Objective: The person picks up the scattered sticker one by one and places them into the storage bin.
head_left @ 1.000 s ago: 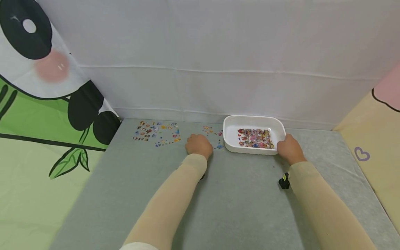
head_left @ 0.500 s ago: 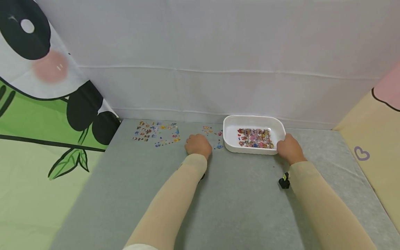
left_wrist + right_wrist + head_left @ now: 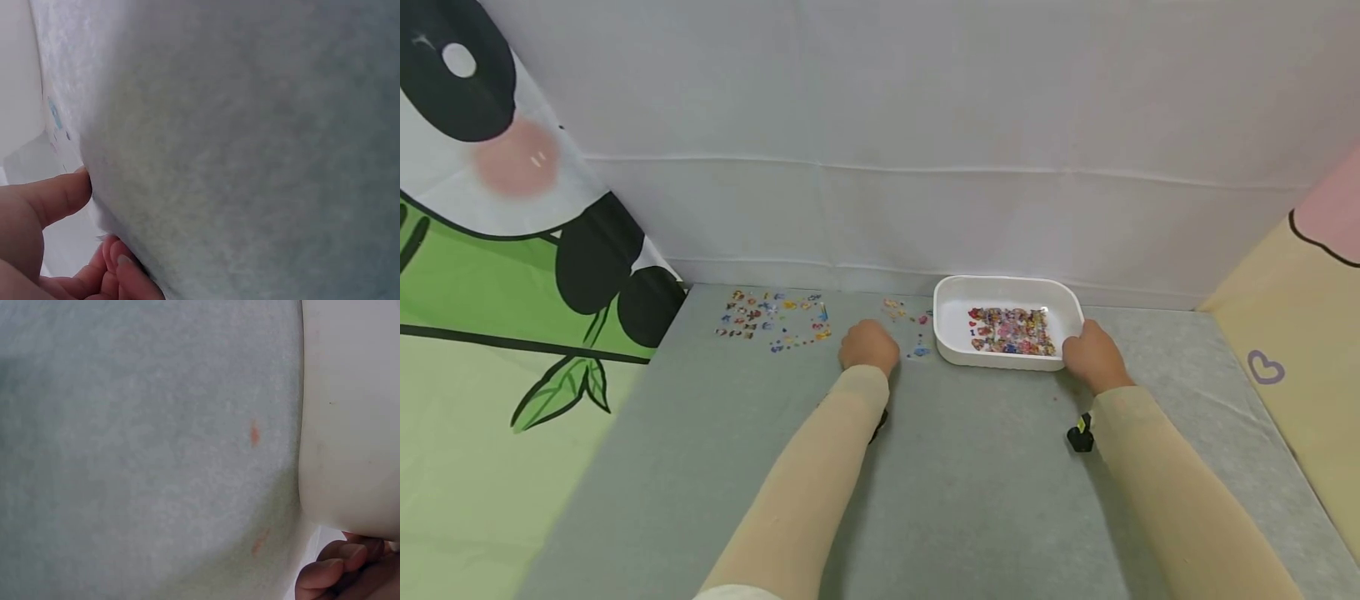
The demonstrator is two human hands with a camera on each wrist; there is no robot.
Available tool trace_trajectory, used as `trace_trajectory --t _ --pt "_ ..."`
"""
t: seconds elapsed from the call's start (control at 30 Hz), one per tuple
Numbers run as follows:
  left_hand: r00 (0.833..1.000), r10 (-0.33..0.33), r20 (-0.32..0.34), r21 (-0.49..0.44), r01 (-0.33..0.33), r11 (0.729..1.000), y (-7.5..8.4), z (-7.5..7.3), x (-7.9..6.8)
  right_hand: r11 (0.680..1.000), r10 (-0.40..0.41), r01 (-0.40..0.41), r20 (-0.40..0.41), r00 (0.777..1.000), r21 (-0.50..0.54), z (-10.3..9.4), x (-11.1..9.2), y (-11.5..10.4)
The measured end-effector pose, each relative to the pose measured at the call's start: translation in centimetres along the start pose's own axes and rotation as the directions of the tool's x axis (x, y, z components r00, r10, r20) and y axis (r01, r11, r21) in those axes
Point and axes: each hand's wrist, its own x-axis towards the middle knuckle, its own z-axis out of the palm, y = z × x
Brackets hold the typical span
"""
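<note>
My left hand (image 3: 869, 346) is low on the grey cloth, fingers curled at the near left edge of a sheet of small colourful stickers (image 3: 917, 352). In the left wrist view, the thumb (image 3: 65, 190) touches down at the cloth, apart from the bent fingers (image 3: 134, 278); a small clear corner shows by them. Exactly how they hold the sheet is partly hidden. Gripped at its right end by my right hand (image 3: 1097, 360) is a white rectangular tray (image 3: 951, 321), upright on the table. Inside lies a pile of colourful sticker sheets (image 3: 1011, 332).
Left of my left hand, more stickers (image 3: 748, 315) lie spread on the cloth-covered table (image 3: 970, 483). A white fabric wall (image 3: 880, 208) rises at the table's back edge. Printed drapes stand at both sides. Small reddish marks (image 3: 254, 434) dot the cloth beside the tray.
My left hand has shifted slightly left, and the sticker sheet beside it has slid a little left too. My right hand and the tray stay in place.
</note>
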Motion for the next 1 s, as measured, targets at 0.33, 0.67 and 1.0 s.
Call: trace_trajectory --t 0.33,0.67,1.0 --pt "0.998 0.015 0.063 -0.227 -0.001 0.974 -1.7 0.0 1.4 1.000 -0.003 0.003 -0.008 1.000 0.000 0.2 0.0 0.0" --pt "0.995 -0.027 0.101 -0.358 0.062 0.932 -1.9 -1.3 1.1 1.000 0.002 -0.002 -0.003 1.000 0.003 0.0 -0.1 -0.1" --pt "0.990 -0.038 0.134 -0.404 0.090 0.910 -3.0 -1.7 1.8 1.000 -0.007 0.007 -0.002 1.000 -0.002 0.0 -0.2 -0.2"
